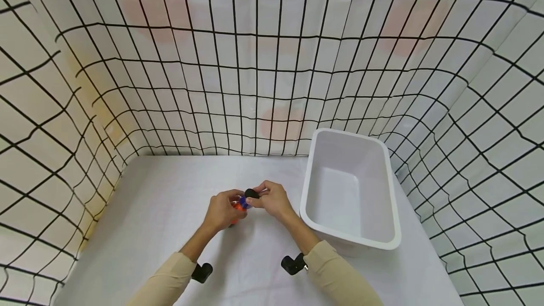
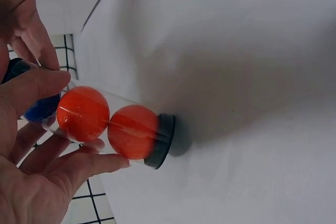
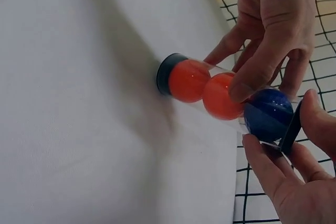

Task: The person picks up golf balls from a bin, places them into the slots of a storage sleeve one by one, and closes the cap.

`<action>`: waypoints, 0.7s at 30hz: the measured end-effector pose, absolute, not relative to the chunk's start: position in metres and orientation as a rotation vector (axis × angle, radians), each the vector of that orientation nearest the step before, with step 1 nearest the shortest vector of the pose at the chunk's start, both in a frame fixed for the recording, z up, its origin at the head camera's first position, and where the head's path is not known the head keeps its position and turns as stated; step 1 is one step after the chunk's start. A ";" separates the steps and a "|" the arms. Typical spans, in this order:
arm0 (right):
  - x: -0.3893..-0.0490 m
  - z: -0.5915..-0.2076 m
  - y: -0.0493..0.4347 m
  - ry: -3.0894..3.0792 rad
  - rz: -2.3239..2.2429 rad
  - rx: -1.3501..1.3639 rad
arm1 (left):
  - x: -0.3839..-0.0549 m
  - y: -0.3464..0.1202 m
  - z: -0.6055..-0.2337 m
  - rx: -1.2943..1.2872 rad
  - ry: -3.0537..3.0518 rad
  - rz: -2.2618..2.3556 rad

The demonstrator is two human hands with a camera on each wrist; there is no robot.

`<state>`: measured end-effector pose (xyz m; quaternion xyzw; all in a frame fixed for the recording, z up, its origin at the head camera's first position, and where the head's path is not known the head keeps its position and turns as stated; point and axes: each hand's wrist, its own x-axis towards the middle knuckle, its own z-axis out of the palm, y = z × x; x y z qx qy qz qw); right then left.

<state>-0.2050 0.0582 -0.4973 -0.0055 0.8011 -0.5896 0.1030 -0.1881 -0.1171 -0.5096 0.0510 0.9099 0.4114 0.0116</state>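
Observation:
A clear tube (image 3: 198,103) holds two orange balls (image 3: 189,81) and one blue ball (image 3: 268,115) in a row. A black cap (image 2: 164,141) closes its lower end, close over the white table. My left hand (image 1: 221,210) grips the tube around its middle, fingers on both sides. At the upper end, beside the blue ball, my right hand (image 1: 274,199) pinches a second black cap (image 3: 292,127) between thumb and fingers. This cap sits right at the tube's mouth. In the head view the tube leans, its capped top toward the right hand.
A white plastic tub (image 1: 340,197) stands on the table (image 1: 157,192) to the right, near my right forearm. Black wire grid (image 1: 255,74) walls rise at the back and both sides. Black wrist camera mounts (image 1: 292,265) stick out beneath the sleeves.

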 end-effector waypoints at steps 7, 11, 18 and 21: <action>-0.203 -0.503 0.053 2.447 -1.792 -0.011 | -0.187 -0.118 -0.513 0.159 2.861 1.285; -0.203 -0.502 0.051 2.444 -1.801 -0.007 | -0.187 -0.118 -0.514 0.113 2.837 1.317; -0.206 -0.499 0.050 2.430 -1.802 0.022 | -0.187 -0.117 -0.513 0.086 2.833 1.344; -0.207 -0.501 0.050 2.394 -1.821 0.026 | -0.186 -0.118 -0.514 0.058 2.830 1.351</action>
